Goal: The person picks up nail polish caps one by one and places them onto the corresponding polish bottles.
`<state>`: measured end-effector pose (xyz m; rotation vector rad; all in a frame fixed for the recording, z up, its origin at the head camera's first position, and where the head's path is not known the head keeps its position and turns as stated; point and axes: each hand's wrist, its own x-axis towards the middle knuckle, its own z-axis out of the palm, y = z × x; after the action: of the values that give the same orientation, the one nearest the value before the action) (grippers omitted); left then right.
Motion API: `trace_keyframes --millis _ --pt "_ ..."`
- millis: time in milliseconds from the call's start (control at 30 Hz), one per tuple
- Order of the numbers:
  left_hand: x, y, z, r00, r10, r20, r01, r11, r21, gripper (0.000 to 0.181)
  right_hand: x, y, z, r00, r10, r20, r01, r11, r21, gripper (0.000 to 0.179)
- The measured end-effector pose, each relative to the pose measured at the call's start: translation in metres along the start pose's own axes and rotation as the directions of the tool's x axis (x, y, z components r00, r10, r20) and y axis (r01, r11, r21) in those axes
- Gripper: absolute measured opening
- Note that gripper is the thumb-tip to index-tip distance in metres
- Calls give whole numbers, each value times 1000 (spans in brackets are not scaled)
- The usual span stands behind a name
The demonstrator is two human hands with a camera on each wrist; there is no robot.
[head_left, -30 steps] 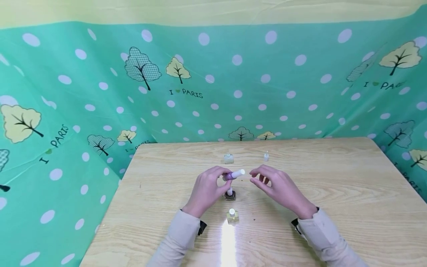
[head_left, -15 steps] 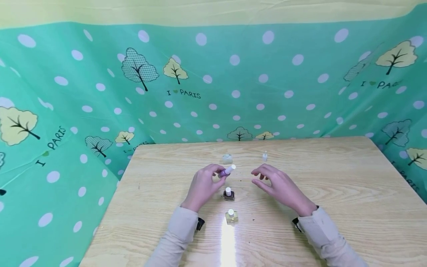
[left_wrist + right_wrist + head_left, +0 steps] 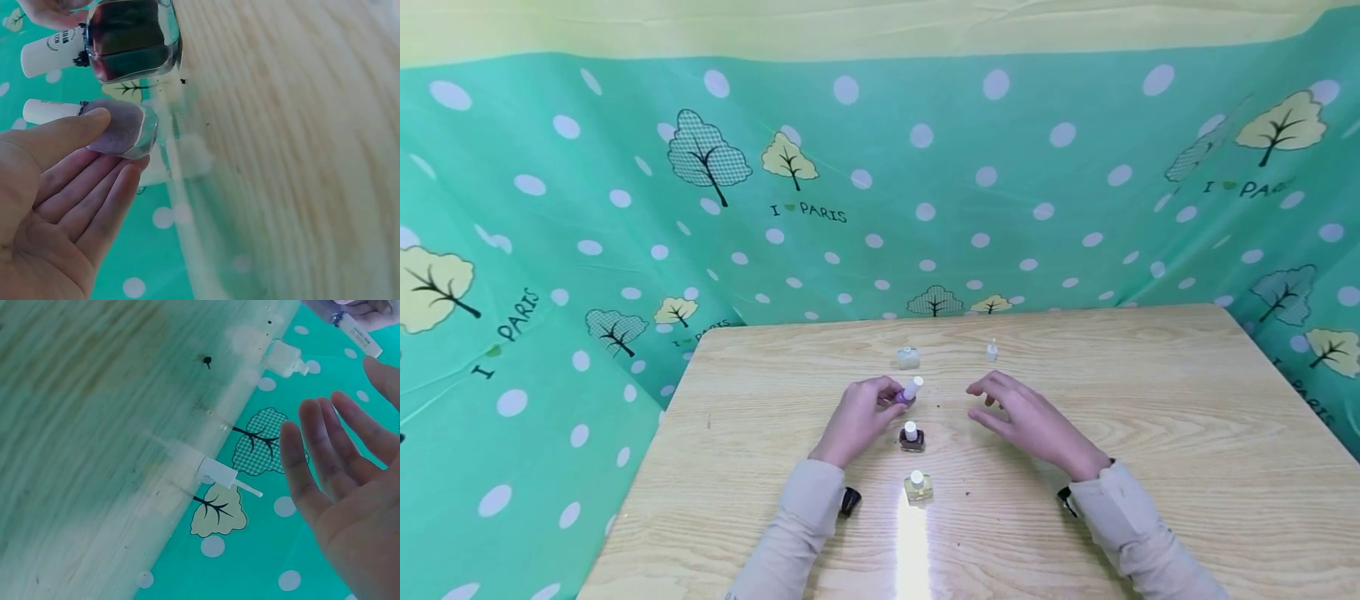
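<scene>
In the head view my left hand (image 3: pixel 857 421) pinches a small nail polish bottle of purple polish (image 3: pixel 906 397) by its body, its white cap leaning up to the right. The left wrist view shows the thumb across the purple glass and the fingers behind it; that bottle looks low at the tabletop, but I cannot tell whether it touches. Just nearer stands a dark nail polish bottle (image 3: pixel 912 440) with a white cap. My right hand (image 3: pixel 1030 423) hovers to the right, fingers loosely bent, holding nothing.
A yellowish nail polish bottle (image 3: pixel 918 490) stands nearest the front. Farther back are an uncapped clear bottle (image 3: pixel 908 359) and a white cap (image 3: pixel 992 351) with its brush pointing up. Patterned green cloth (image 3: pixel 925 183) hangs behind the wooden table (image 3: pixel 1150 400).
My left hand has lowered the purple nail polish bottle and drawn it left, away from the right hand; its cap now points more upright. The right hand has barely moved.
</scene>
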<state>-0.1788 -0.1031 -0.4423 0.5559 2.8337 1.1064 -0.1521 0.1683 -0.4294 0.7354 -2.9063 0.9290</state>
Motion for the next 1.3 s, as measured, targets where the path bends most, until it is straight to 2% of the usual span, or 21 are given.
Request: trace_keyframes --millis 333,567,867,1100,1300 --pt "6 -7 7 997 -67 40 70 995 -72 24 0 7 3 1000 2 29 -2 1000 -12 40" --pt "10 -10 8 995 -79 61 84 993 -89 24 0 9 4 998 16 55 -15 1000 -15 41" --pt "12 -7 8 996 -73 56 75 997 -36 25 0 10 5 998 18 64 -17 1000 -15 43" --pt "10 -10 6 996 -60 68 64 996 -67 31 1 11 4 998 23 64 -22 1000 -12 44" --pt "7 -15 1 994 -88 68 93 992 -83 35 0 16 0 998 36 52 -36 999 -2 46"
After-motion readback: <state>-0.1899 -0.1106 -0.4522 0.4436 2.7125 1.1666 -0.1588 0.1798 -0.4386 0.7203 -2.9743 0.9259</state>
